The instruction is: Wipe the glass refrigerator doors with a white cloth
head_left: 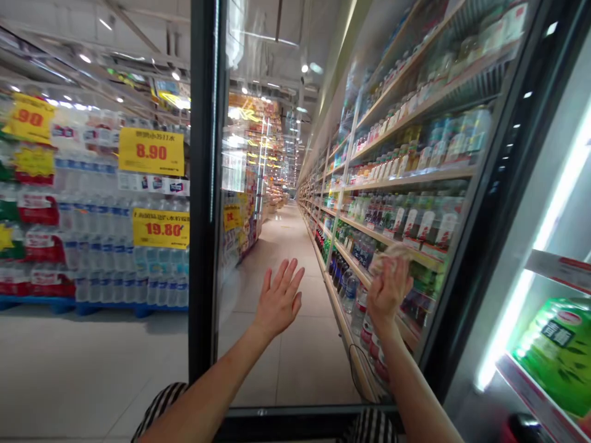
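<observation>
A glass door with a black frame [202, 184] stands in front of me. My left hand [278, 301] is raised before the glass, palm forward and fingers stretched out; it holds nothing, and I cannot tell whether it touches the pane. Over to the right, my right hand [388, 292] presses a crumpled pale cloth [397, 251] towards the glass. The cloth is slightly blurred and partly hidden by the fingers. Both forearms reach up from the bottom of the view.
Lit cooler shelves at the right hold a green package [556, 351]. Shrink-wrapped water bottles [106, 246] are stacked on blue pallets [92, 307] at the left, below yellow price signs [151, 151]. Long shelves of bottles [415, 215] and an aisle appear within the door's glass.
</observation>
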`<state>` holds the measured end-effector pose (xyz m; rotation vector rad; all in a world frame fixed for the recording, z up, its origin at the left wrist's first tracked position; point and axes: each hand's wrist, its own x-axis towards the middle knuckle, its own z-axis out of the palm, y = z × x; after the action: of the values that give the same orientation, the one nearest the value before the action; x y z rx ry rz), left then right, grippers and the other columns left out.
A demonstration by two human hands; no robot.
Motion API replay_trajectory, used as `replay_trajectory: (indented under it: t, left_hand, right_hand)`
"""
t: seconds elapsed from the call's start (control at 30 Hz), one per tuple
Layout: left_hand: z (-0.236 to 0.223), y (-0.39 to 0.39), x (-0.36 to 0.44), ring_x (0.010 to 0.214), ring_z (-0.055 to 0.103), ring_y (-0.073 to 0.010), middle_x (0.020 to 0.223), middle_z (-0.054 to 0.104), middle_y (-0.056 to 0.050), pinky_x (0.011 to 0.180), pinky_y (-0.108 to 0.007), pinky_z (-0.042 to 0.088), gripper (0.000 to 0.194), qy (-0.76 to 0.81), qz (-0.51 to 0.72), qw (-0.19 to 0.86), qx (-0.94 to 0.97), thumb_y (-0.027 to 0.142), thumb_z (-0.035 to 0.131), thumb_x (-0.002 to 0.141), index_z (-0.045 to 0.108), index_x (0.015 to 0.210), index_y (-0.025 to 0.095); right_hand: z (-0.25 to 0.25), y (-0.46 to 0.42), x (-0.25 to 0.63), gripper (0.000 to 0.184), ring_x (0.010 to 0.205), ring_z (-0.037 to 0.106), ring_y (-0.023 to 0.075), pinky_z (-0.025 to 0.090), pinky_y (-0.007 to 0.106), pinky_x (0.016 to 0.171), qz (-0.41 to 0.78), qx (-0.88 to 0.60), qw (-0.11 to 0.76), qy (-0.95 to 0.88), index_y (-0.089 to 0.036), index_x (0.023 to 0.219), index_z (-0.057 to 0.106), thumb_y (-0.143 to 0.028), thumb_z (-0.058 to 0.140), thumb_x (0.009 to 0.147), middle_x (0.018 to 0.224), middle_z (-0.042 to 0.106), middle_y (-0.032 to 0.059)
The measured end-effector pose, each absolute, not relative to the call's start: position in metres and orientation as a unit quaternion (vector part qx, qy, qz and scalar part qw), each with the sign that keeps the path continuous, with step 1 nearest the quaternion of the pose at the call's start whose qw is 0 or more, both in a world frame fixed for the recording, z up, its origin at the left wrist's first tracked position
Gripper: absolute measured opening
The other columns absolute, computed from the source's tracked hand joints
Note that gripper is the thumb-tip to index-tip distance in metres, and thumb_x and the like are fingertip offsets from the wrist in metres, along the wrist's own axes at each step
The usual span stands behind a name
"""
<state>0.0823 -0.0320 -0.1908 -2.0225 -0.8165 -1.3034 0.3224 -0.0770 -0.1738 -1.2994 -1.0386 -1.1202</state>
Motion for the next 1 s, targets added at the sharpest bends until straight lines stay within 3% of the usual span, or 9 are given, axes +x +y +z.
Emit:
replay_trajectory:
  t: [0.1, 0.3, 0.43, 0.5, 0.7, 0.87, 0.93, 1.0]
  left_hand:
    - [-0.191, -0.033, 0.083, 0.133, 0.023, -0.0221, 0.138, 0.037, -0.01, 0.109, -0.045, 0.013, 0.053, -0.307, -0.489, 0.298, -0.76, 0.024, 0.048, 0.081, 0.036, 0.132, 0.019]
    - [-0.192, -0.033, 0.084, 0.133, 0.023, -0.0224, 0.138, 0.037, -0.01, 0.109, -0.045, 0.012, 0.051, -0.312, -0.489, 0.297, -0.758, 0.025, 0.049, 0.081, 0.038, 0.13, 0.019]
    - [-0.192, -0.033, 0.085, 0.133, 0.022, -0.0221, 0.139, 0.035, -0.01, 0.109, -0.044, 0.012, 0.052, -0.313, -0.486, 0.293, -0.761, 0.026, 0.049, 0.081, 0.037, 0.131, 0.02]
    - [-0.192, -0.032, 0.085, 0.133, 0.021, -0.022, 0.139, 0.035, -0.01, 0.109, -0.044, 0.011, 0.052, -0.312, -0.49, 0.291, -0.76, 0.026, 0.049, 0.081, 0.037, 0.132, 0.02]
    - [-0.192, -0.032, 0.087, 0.133, 0.022, -0.0223, 0.138, 0.036, -0.01, 0.109, -0.044, 0.01, 0.052, -0.31, -0.501, 0.293, -0.753, 0.025, 0.05, 0.08, 0.039, 0.13, 0.019]
    - [-0.193, -0.031, 0.088, 0.132, 0.024, -0.0222, 0.136, 0.039, -0.01, 0.109, -0.043, 0.01, 0.049, -0.304, -0.506, 0.297, -0.751, 0.027, 0.051, 0.079, 0.043, 0.127, 0.018]
    - [-0.194, -0.03, 0.087, 0.132, 0.024, -0.0219, 0.137, 0.039, -0.01, 0.109, -0.044, 0.011, 0.05, -0.305, -0.505, 0.299, -0.75, 0.027, 0.051, 0.079, 0.042, 0.128, 0.019]
    - [-0.194, -0.029, 0.087, 0.133, 0.023, -0.0218, 0.137, 0.038, -0.01, 0.109, -0.044, 0.011, 0.05, -0.305, -0.505, 0.3, -0.749, 0.027, 0.051, 0.079, 0.042, 0.128, 0.019]
  right_hand:
    - [-0.175, -0.08, 0.335, 0.047, 0.131, 0.029, 0.0281, 0.026, 0.056, 0.099, -0.446, -0.575, 0.586, -0.357, -0.016, 0.13, 0.04, -0.024, 0.036, 0.084, 0.139, 0.034, 0.019]
    - [-0.205, -0.082, 0.327, 0.041, 0.13, 0.031, 0.0257, 0.022, 0.053, 0.103, -0.471, -0.541, 0.47, -0.514, -0.022, 0.123, 0.049, -0.023, 0.04, 0.083, 0.136, 0.041, 0.0123]
    - [-0.202, -0.087, 0.347, 0.046, 0.13, 0.029, 0.0293, 0.026, 0.058, 0.099, -0.429, -0.595, 0.582, -0.352, -0.018, 0.131, 0.039, -0.024, 0.035, 0.085, 0.139, 0.034, 0.0182]
    - [-0.202, -0.087, 0.343, 0.048, 0.131, 0.028, 0.0303, 0.028, 0.058, 0.097, -0.422, -0.597, 0.596, -0.331, -0.016, 0.132, 0.036, -0.024, 0.035, 0.085, 0.14, 0.032, 0.0199]
    - [-0.214, -0.081, 0.312, 0.045, 0.131, 0.028, 0.0253, 0.023, 0.052, 0.104, -0.473, -0.515, 0.45, -0.556, -0.025, 0.127, 0.044, -0.02, 0.041, 0.082, 0.139, 0.037, 0.01]
    - [-0.193, -0.082, 0.33, 0.048, 0.13, 0.03, 0.0289, 0.027, 0.057, 0.099, -0.437, -0.579, 0.587, -0.36, -0.018, 0.132, 0.038, -0.022, 0.036, 0.084, 0.14, 0.032, 0.0177]
    - [-0.192, -0.08, 0.323, 0.049, 0.131, 0.028, 0.029, 0.027, 0.056, 0.099, -0.441, -0.572, 0.585, -0.37, -0.017, 0.132, 0.037, -0.022, 0.036, 0.084, 0.14, 0.033, 0.0181]
    - [-0.197, -0.078, 0.31, 0.048, 0.131, 0.027, 0.027, 0.026, 0.054, 0.101, -0.465, -0.541, 0.529, -0.46, -0.021, 0.131, 0.038, -0.02, 0.038, 0.083, 0.139, 0.036, 0.0149]
